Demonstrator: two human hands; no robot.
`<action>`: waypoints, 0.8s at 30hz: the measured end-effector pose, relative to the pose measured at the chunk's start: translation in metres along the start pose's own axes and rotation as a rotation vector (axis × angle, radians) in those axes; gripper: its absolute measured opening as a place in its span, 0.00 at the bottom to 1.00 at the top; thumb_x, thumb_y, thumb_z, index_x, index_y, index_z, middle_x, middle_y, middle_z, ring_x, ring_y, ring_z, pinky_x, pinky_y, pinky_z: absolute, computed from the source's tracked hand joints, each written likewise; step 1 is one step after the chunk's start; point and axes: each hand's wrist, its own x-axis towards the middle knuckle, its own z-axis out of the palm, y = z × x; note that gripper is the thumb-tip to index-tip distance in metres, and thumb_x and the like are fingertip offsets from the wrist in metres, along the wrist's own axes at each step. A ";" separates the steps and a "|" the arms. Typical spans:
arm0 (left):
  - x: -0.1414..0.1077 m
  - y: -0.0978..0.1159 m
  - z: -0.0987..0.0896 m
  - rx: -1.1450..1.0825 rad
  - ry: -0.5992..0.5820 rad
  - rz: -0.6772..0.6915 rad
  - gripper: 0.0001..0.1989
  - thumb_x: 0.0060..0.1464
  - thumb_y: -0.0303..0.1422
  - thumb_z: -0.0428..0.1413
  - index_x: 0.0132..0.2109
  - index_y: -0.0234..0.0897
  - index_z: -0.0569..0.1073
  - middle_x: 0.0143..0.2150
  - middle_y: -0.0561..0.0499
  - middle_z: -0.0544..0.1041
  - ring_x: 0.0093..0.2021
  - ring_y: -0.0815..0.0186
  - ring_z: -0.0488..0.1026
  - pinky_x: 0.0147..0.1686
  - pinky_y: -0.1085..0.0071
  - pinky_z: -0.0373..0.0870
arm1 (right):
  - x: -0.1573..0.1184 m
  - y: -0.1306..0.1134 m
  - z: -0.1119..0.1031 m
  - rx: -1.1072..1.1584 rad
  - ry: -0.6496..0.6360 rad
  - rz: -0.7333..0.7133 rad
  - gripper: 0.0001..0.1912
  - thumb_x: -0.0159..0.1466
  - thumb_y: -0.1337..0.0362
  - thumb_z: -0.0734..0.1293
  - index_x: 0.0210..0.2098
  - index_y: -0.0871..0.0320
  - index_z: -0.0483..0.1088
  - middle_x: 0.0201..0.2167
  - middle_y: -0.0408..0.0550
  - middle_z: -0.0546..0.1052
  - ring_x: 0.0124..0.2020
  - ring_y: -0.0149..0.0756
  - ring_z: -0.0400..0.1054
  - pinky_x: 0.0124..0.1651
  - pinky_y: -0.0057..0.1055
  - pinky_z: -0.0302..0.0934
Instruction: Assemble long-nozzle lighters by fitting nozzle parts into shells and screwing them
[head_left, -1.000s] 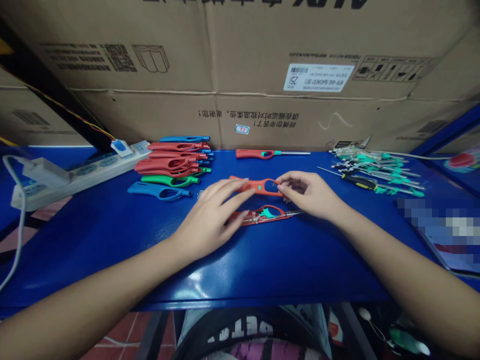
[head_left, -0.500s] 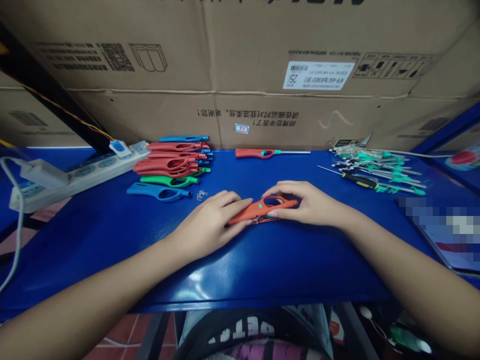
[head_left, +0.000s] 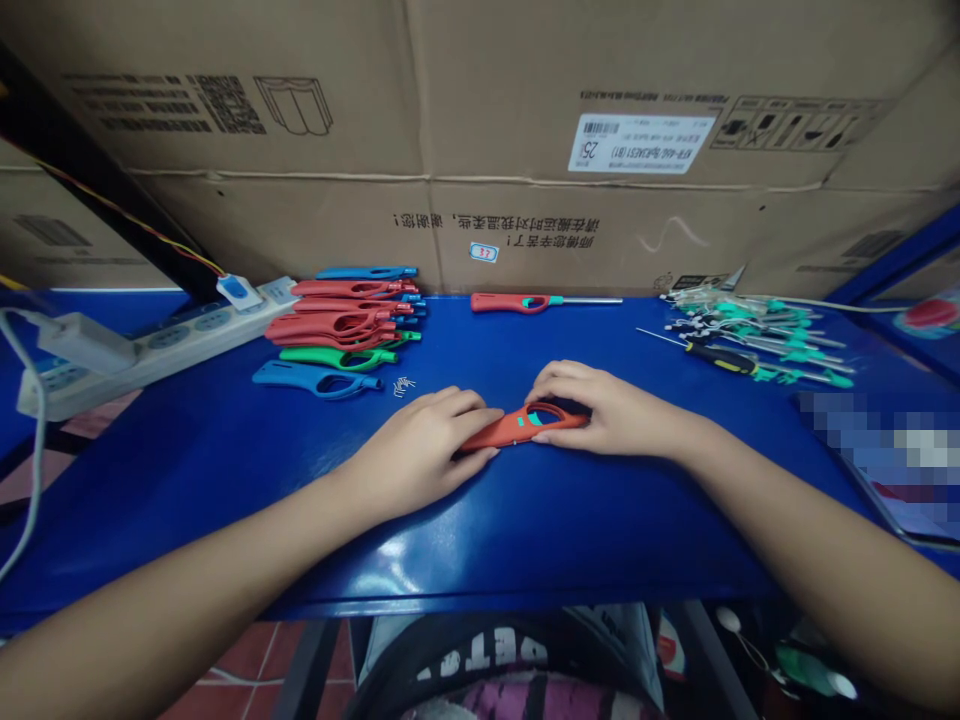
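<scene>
Between my two hands lies an orange-red lighter casing with a green part showing in its trigger loop. My left hand is closed on its left end, thumb and fingers on either side. My right hand pinches the right end near the loop. A complete red lighter with a metal rod lies behind my hands. A few small screws sit beyond my left hand. Red, green and blue casings are piled at the back left. Green-and-metal rod parts are heaped at the back right.
A screwdriver with a black and yellow handle lies by the rod parts. A white power strip runs along the left. Cardboard stands behind the blue table. A blurred flat object is at the right.
The gap with wires along the casing's near edge has closed, and the green part now shows in the loop. My right hand has shifted slightly with the casing's right end.
</scene>
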 end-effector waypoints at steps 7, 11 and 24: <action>-0.001 0.000 0.002 -0.010 0.020 0.005 0.17 0.66 0.34 0.53 0.59 0.37 0.72 0.49 0.43 0.76 0.48 0.57 0.73 0.49 0.61 0.73 | -0.001 0.001 0.000 -0.005 -0.006 -0.011 0.15 0.66 0.57 0.69 0.49 0.57 0.72 0.46 0.52 0.74 0.47 0.40 0.69 0.52 0.38 0.64; 0.000 0.000 0.002 -0.012 0.027 0.000 0.17 0.66 0.35 0.53 0.59 0.36 0.73 0.49 0.43 0.76 0.48 0.57 0.73 0.49 0.60 0.72 | -0.002 0.001 -0.002 -0.009 0.003 -0.018 0.15 0.66 0.58 0.69 0.49 0.57 0.72 0.47 0.52 0.74 0.48 0.40 0.69 0.51 0.36 0.64; -0.002 0.004 0.004 0.110 -0.014 0.009 0.18 0.66 0.33 0.54 0.60 0.33 0.73 0.48 0.42 0.75 0.47 0.56 0.73 0.47 0.60 0.74 | -0.002 0.000 0.002 -0.214 -0.056 -0.011 0.17 0.66 0.55 0.68 0.50 0.58 0.72 0.46 0.54 0.75 0.47 0.44 0.70 0.50 0.40 0.64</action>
